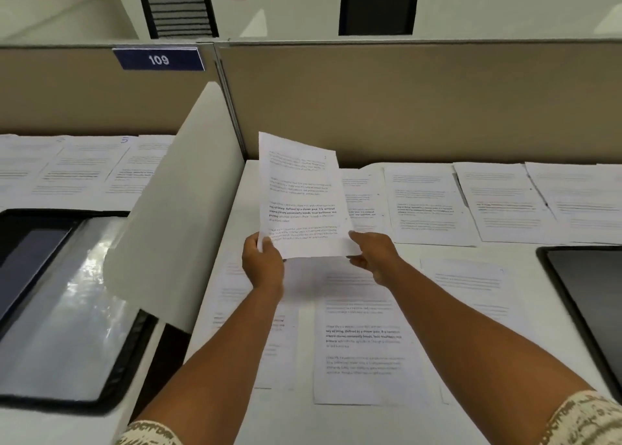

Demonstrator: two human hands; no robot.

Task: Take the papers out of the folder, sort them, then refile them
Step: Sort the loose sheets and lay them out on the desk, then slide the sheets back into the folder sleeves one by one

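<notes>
A single head-worn wide-angle camera looks forward and down over a white desk [525, 313], close enough that both forearms run in from the 6 o'clock edge and meet at frame centre; a beige partition [420, 104] crosses the view at 12 o'clock, with the wall above it, while a neighbouring desk [50, 424] falls at 9 o'clock behind a white divider panel [175, 209]; straight edges bow toward the margins, and no second view overlaps this one

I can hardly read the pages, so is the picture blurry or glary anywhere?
Head view: the print on the held sheet is soft, the far papers fainter; white glare streaks the folder's plastic sleeve; the partition top bows, a wide-angle effect.
</notes>
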